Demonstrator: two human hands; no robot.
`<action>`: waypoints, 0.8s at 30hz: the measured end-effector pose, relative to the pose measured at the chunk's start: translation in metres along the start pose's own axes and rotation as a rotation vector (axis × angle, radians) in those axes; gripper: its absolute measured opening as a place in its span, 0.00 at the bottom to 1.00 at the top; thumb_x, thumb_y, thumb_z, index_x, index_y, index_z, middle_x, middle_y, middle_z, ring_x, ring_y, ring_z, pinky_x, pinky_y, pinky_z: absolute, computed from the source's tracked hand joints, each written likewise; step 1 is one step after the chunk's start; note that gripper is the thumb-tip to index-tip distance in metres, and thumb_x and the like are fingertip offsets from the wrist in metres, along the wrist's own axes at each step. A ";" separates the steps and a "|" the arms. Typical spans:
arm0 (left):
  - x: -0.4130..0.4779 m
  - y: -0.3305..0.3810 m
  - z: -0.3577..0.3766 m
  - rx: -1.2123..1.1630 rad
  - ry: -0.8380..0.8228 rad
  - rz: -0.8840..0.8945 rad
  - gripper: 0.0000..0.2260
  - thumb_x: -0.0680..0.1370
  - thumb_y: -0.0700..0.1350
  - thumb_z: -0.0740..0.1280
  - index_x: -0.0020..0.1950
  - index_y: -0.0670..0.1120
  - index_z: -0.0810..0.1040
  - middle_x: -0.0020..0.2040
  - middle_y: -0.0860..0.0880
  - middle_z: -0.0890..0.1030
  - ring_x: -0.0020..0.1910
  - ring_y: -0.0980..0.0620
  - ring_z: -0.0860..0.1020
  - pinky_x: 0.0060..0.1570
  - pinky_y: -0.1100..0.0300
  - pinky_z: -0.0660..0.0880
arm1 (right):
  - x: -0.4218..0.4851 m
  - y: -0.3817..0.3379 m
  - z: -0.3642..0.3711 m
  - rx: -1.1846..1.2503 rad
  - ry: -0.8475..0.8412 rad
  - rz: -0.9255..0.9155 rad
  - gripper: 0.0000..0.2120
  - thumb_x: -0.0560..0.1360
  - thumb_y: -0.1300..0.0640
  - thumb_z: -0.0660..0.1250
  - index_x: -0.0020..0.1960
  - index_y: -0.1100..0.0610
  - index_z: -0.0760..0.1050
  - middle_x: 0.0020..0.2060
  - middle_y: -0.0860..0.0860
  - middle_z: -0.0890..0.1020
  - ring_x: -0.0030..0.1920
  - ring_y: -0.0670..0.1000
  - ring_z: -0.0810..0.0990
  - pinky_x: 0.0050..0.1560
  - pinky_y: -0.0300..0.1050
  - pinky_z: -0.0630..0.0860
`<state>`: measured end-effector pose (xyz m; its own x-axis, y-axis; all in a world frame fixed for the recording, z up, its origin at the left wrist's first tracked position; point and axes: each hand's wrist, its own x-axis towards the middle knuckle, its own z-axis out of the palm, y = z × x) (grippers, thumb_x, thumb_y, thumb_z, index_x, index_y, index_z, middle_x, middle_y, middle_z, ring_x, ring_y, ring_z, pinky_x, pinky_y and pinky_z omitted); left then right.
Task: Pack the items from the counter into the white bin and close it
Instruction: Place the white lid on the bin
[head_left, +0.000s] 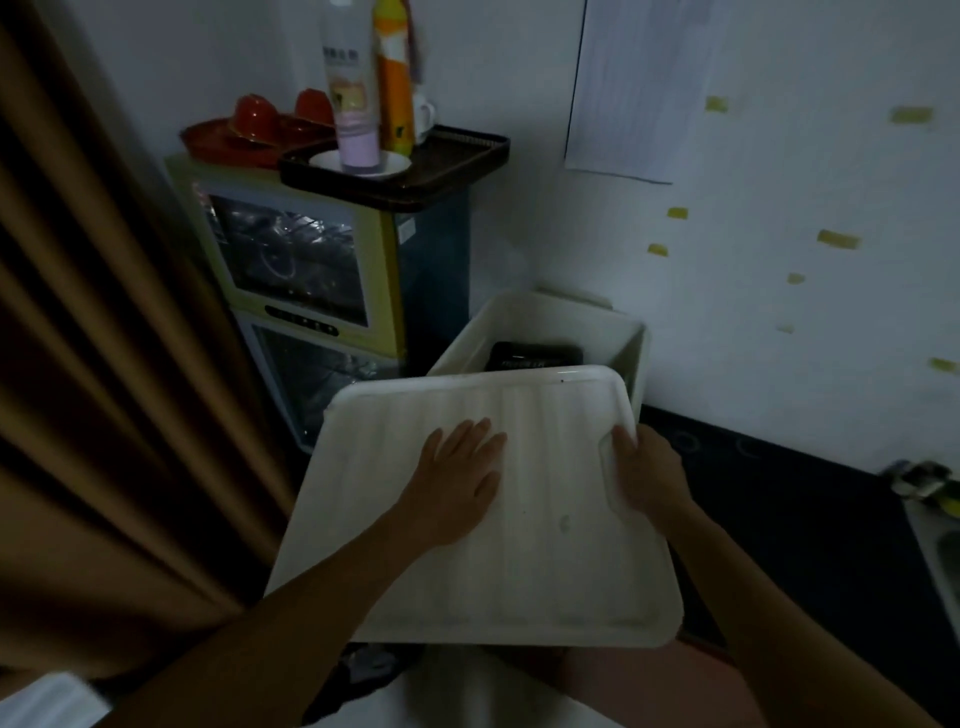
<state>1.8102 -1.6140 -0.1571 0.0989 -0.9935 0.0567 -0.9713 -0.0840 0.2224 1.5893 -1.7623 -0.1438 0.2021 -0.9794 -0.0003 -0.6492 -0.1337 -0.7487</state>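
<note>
The white bin (631, 338) stands on the floor by the white wall, its far part still uncovered, with a black item (535, 356) lying inside. A white ribbed lid (550, 545) lies tilted over the bin's near part, hiding most of the opening. My left hand (460, 475) rests flat on top of the lid, fingers spread. My right hand (647, 470) grips the lid's right edge, thumb on top.
A green cabinet with glass doors (291, 265) stands left of the bin, carrying a dark tray (447, 161) with bottles (353, 93) and red cups (254, 117). A brown curtain (104, 364) hangs at the left. A dark counter (789, 493) runs at the right.
</note>
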 end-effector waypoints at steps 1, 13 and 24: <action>0.010 -0.006 0.000 0.006 0.002 0.019 0.24 0.84 0.54 0.46 0.80 0.53 0.48 0.80 0.52 0.46 0.79 0.53 0.43 0.77 0.47 0.41 | 0.010 -0.001 0.002 -0.002 0.004 0.005 0.15 0.81 0.45 0.55 0.51 0.56 0.73 0.45 0.53 0.79 0.42 0.51 0.77 0.43 0.45 0.71; 0.087 -0.028 0.007 -0.007 -0.046 0.033 0.25 0.83 0.57 0.46 0.80 0.54 0.47 0.80 0.53 0.42 0.79 0.53 0.41 0.76 0.50 0.39 | 0.092 0.000 0.008 -0.027 -0.004 0.052 0.17 0.79 0.47 0.59 0.57 0.59 0.74 0.50 0.55 0.80 0.45 0.53 0.77 0.46 0.47 0.73; 0.143 0.000 0.022 0.056 -0.013 -0.148 0.27 0.83 0.58 0.45 0.80 0.50 0.47 0.80 0.49 0.43 0.79 0.49 0.41 0.77 0.46 0.40 | 0.180 -0.001 0.020 -0.182 -0.030 -0.100 0.14 0.74 0.57 0.61 0.59 0.52 0.71 0.44 0.48 0.76 0.37 0.45 0.74 0.34 0.41 0.70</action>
<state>1.8197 -1.7575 -0.1702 0.2396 -0.9707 0.0150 -0.9568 -0.2335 0.1732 1.6410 -1.9355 -0.1564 0.2925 -0.9552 0.0460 -0.7457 -0.2580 -0.6143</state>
